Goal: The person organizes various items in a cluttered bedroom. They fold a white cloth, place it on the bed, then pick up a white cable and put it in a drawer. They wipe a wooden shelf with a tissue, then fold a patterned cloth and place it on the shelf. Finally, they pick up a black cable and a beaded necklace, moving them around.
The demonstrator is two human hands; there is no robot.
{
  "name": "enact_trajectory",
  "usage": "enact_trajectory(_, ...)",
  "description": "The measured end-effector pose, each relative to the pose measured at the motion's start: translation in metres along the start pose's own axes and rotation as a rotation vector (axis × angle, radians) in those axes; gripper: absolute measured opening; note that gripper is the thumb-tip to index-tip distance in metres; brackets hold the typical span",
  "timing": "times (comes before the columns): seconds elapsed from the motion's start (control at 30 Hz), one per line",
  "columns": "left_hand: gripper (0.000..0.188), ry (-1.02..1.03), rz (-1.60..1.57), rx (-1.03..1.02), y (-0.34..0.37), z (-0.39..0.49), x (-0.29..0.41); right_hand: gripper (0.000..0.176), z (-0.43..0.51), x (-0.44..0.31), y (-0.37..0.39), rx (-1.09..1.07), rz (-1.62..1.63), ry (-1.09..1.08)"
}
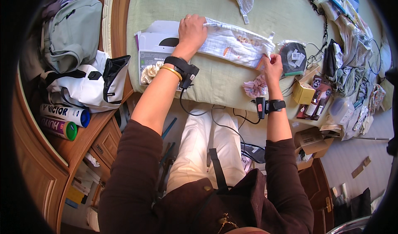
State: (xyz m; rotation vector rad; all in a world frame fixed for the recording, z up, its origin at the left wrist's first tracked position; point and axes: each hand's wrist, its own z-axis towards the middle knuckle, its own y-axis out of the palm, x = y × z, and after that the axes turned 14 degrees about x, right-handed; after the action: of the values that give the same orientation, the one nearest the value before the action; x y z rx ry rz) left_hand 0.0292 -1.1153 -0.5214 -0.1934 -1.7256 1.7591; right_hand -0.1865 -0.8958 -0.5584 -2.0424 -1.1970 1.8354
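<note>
A white printed gauze cloth (234,41), folded into a long strip, stretches between my two hands over the pale green bed cover (214,78). My left hand (192,33) grips its left end, above a white printed box (152,52). At the other end, the fingertips of my right hand (273,67) pinch the lower corner; a small tag stands up beside it. Just left of my right wrist lies a pink scrunchie (255,86). A cream satin scrunchie (151,73) rests on the box near my left forearm.
Right of my right hand are a packaged dark round item (292,58), a yellow box (303,92) and a carded bottle set (315,102). Heaped clothes (354,66) lie beyond. Bags (74,35) and shuttlecock tubes (65,114) occupy the left cabinet. Wrist-strap cables (230,126) hang over my lap.
</note>
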Motion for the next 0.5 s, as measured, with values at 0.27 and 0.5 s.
enact_trajectory(0.27, 0.022, -0.004, -0.41, 0.093, 0.017, -0.021, 0.035, 0.044, 0.008, 0.005, 0.012, -0.055, -0.259, 0.067)
enact_trajectory(0.5, 0.049, -0.861, -1.291, -0.476, -0.007, -0.064, 0.064, 0.036, -0.032, -0.068, 0.019, -0.118, 0.068, -0.088)
